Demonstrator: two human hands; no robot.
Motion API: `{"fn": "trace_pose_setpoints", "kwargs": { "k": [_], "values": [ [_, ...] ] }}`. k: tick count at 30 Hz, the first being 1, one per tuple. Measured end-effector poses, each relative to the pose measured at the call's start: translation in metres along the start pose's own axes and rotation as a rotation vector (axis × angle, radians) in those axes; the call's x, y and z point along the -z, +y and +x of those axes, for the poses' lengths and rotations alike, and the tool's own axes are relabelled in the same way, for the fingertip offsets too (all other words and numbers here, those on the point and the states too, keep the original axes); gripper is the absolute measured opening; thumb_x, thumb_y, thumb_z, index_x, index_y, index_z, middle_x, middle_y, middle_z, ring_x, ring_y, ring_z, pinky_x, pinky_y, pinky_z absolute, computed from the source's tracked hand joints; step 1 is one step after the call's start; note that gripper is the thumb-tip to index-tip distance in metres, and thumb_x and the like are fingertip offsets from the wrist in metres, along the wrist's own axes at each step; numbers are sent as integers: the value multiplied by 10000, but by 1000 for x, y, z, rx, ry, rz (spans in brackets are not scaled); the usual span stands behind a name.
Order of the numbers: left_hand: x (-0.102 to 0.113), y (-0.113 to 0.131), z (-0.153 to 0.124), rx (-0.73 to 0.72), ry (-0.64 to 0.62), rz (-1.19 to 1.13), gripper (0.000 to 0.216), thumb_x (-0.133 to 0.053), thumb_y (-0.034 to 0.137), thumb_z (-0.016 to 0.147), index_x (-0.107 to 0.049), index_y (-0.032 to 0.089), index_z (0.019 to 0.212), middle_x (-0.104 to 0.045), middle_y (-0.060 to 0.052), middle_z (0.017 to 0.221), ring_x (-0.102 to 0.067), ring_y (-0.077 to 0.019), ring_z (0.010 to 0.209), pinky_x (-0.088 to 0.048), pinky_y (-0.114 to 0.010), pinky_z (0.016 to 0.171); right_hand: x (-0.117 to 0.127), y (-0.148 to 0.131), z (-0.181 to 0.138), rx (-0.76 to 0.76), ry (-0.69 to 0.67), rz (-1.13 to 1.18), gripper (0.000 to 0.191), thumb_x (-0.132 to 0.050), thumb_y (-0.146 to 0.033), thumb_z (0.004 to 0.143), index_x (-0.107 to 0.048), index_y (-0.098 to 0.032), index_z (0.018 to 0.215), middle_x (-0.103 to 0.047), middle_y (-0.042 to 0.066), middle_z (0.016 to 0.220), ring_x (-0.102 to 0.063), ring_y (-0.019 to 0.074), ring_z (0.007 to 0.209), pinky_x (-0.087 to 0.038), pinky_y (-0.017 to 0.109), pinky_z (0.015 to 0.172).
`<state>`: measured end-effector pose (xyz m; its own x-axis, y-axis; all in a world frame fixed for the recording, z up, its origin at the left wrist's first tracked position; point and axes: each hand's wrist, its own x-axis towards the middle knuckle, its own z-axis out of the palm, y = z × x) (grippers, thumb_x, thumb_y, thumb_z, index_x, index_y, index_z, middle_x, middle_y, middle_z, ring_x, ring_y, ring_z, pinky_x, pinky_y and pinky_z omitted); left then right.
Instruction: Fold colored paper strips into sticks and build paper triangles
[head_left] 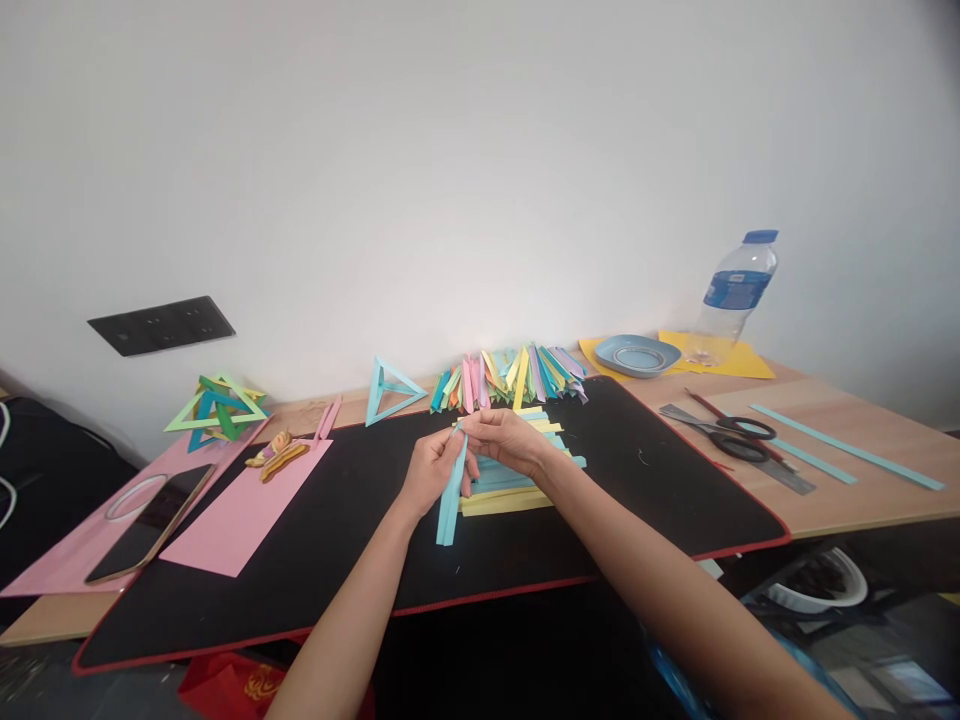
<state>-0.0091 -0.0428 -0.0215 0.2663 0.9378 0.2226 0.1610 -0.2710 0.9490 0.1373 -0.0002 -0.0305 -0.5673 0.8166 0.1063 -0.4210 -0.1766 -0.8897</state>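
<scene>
Above the middle of a black mat (pixel 337 560), my left hand (pixel 433 468) and my right hand (pixel 504 436) both pinch the top end of a folded light blue paper strip (pixel 448 505). The strip hangs down toward me from the fingers. Just behind the hands lies a stack of yellow and blue paper strips (pixel 501 492). A row of several folded coloured strips (pixel 510 378) leans against the wall beyond that.
Left: a pink paper sheet (pixel 240 515), a phone (pixel 146 525), a tape ring (pixel 133 496), a light blue paper triangle (pixel 391 388) and interlocked green-blue triangles (pixel 217 408). Right: scissors (pixel 731 432), a metal ruler (pixel 739 450), blue strips (pixel 851 450), a blue dish (pixel 637 354), a water bottle (pixel 731 298).
</scene>
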Motion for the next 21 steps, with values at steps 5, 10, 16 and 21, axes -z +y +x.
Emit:
{"fn": "trace_pose_setpoints", "kwargs": {
  "k": [5, 10, 16, 21],
  "values": [
    [-1, 2, 0, 2, 8, 27, 388, -467, 446, 872, -544, 142, 644, -632, -15, 512, -534, -100, 319, -399, -197, 360, -2, -1, -1, 20, 30, -9, 289, -790, -371, 612, -616, -141, 610, -541, -39, 523, -495, 72, 491, -400, 268, 628],
    [-1, 3, 0, 28, 12, 39, 382, -494, 446, 854, -546, 147, 622, -588, -2, 425, -524, -111, 307, -382, -198, 346, -2, 0, -1, 54, 68, -39, 309, -790, -401, 597, -627, -142, 629, -551, -25, 574, -486, 86, 542, -403, 277, 645],
    [-1, 0, 1, 50, 8, 53, 375, -493, 449, 854, -602, 126, 696, -637, -26, 484, -536, -116, 313, -400, -209, 352, -5, 2, 0, 153, 98, -149, 355, -742, -466, 642, -586, -149, 675, -469, -48, 554, -396, 75, 519, -325, 244, 556],
    [-1, -2, 2, 65, 15, 16, 369, -499, 445, 853, -616, 116, 733, -642, -31, 498, -538, -118, 316, -400, -204, 345, -10, 2, -1, 194, 133, -173, 387, -723, -499, 641, -576, -155, 742, -448, -56, 542, -369, 76, 500, -292, 239, 527]
  ]
}}
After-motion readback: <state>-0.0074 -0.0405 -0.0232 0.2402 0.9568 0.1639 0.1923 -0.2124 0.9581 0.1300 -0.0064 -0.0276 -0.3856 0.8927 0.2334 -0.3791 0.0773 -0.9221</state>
